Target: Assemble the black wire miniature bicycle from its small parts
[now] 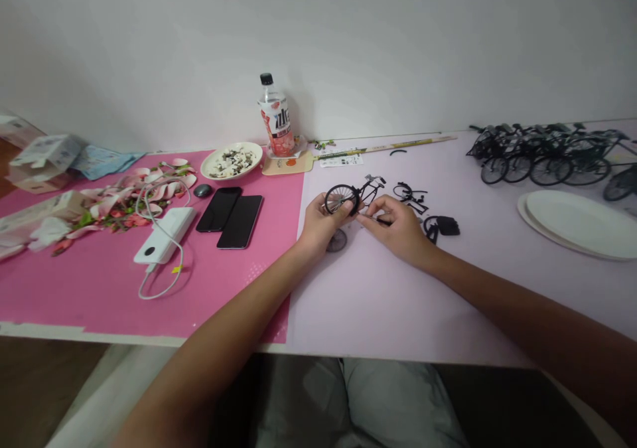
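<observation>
1. The surface point(378, 302) fills the middle of the frame, its left part covered by a pink mat point(99, 282), its right part pale, so the small black parts show plainly against it.
2. A row of finished toy bicycles point(542, 152) stands at the upper right, set back near the wall, well apart from the hands; stacked white plates point(577, 225) lie just below them.
3. A power bank point(164, 235) with its cable, two phones point(231, 216), a bowl point(231, 161) and a bottle point(275, 119) sit on the upper left.
4. The left hand point(321, 225) grips the small bicycle point(354, 194) at centre frame, fingers curled round its wheel to steady it just above the surface.
5. The right hand point(395, 229) meets it, fingers pinching a thin dark piece point(378, 220) at the frame, likely for fine fitting.
6. Loose black parts point(428, 212) lie just right of the hands; a spare wheel point(337, 241) rests beneath the left hand.
</observation>
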A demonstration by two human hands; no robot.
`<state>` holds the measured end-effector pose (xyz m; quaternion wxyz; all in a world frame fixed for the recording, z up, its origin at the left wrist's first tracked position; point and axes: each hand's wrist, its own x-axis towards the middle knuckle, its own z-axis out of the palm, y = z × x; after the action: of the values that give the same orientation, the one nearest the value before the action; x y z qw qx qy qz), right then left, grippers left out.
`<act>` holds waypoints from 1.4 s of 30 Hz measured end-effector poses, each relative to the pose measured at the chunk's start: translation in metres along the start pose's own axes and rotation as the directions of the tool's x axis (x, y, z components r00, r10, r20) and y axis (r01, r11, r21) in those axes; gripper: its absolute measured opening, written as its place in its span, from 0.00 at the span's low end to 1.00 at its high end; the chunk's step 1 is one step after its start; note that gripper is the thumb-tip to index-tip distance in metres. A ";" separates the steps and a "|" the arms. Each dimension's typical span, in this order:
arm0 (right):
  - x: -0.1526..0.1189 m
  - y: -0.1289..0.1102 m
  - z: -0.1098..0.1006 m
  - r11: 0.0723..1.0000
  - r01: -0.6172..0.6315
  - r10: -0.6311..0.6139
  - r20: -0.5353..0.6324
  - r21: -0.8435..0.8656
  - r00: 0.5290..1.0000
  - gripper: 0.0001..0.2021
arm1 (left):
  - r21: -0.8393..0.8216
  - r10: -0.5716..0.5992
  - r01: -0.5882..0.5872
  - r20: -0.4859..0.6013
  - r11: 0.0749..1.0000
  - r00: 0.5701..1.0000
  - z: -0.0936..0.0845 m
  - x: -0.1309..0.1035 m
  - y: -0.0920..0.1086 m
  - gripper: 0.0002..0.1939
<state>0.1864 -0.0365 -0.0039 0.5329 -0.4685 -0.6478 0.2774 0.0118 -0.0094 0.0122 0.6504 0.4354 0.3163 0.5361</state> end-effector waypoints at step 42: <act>0.001 -0.004 -0.011 0.866 0.377 -0.415 -0.051 -0.329 0.909 0.06 | 0.016 -0.144 0.144 0.196 0.990 0.970 0.000 -0.003 0.006 0.20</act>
<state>0.1953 -0.0390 0.0033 0.5357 -0.4193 -0.7324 0.0278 0.0085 -0.0119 0.0176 0.7151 0.4628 0.2818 0.4416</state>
